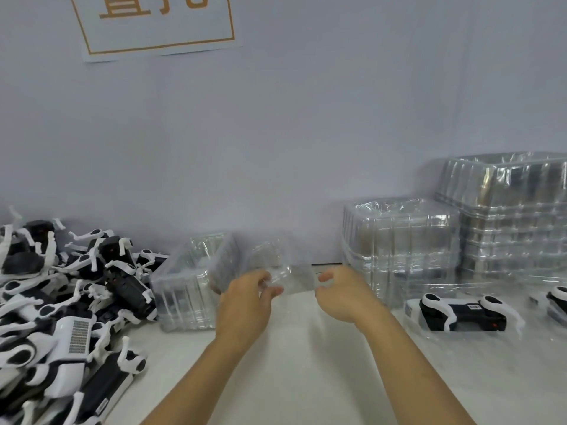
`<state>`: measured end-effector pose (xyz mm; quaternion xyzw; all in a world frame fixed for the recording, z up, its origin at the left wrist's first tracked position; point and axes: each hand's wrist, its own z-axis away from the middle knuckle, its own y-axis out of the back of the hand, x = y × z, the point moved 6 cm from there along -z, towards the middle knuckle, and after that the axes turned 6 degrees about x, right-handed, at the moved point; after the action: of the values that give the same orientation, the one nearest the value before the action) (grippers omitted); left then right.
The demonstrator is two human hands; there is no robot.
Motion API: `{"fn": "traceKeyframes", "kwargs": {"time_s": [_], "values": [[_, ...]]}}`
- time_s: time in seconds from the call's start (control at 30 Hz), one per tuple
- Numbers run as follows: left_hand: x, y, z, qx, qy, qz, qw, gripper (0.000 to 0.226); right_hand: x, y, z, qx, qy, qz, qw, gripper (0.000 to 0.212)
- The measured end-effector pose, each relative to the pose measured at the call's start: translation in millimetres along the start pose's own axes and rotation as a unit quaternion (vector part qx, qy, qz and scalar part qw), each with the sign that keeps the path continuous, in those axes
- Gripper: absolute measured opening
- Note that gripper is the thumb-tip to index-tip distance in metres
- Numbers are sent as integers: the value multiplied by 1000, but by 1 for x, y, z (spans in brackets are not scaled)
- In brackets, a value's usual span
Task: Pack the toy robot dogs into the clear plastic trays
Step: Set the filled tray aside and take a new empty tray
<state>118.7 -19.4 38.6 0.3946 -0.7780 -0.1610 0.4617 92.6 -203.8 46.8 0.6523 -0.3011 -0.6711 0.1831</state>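
One clear plastic tray (288,279) is held up just above the surface (306,363), in the middle of the view, blurred by motion. The left hand (245,302) grips its left end with thumb and fingers curled round the edge; the right hand (343,294) has its fingers bent toward the tray's right end, but whether they pinch it or only hover just beside it cannot be told. Just behind and to the left of it a short stack of trays (190,283) lies tilted on its side. Farther left a heap of black-and-white toy robot dogs (61,302) covers the surface to the frame's edge. To the right stand two taller stacks of trays (402,243), the far one (509,216) higher, both against the wall (276,133). In front of them one packed dog (463,312) lies in a tray, with a small label too blurred to read, and another (557,302) is cut by the right edge. On the wall hangs a white sign (153,23) with an orange border and cropped orange characters, not readable. Bare surface stretches between the forearms and toward the near edge.
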Motion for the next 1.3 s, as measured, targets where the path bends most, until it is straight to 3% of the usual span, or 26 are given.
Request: {"fn": "traceKeyframes", "kwargs": {"time_s": [0.07,0.2,0.27,0.4,0.5,0.7,0.83,0.97,1.07,1.2,1.3], "values": [[3,8,5,42,42,87,994,8,1,4,1,7,-13,-19,1000,16],[10,21,11,92,76,174,977,10,-6,0,2,-1,-8,-121,993,25],[12,25,14,97,85,217,968,12,-17,-4,5,-16,12,-202,979,15],[5,30,19,101,103,278,950,15,-33,-3,8,-31,51,-296,953,25],[-3,30,23,100,133,301,939,22,-41,-6,12,-39,79,-330,940,17],[0,27,23,84,134,317,935,17,-42,-15,12,39,118,-311,942,17],[0,31,23,80,124,335,931,11,-39,-18,11,47,112,-318,940,19],[-3,38,20,99,127,353,922,13,-39,-15,10,47,106,-330,937,22],[-13,47,16,130,150,369,908,12,-34,-2,7,94,96,-337,932,25],[-23,63,12,168,154,400,888,14,-26,36,3,183,79,-413,889,29],[-20,61,13,146,135,386,901,13,-25,67,6,222,84,-457,857,33]]}}
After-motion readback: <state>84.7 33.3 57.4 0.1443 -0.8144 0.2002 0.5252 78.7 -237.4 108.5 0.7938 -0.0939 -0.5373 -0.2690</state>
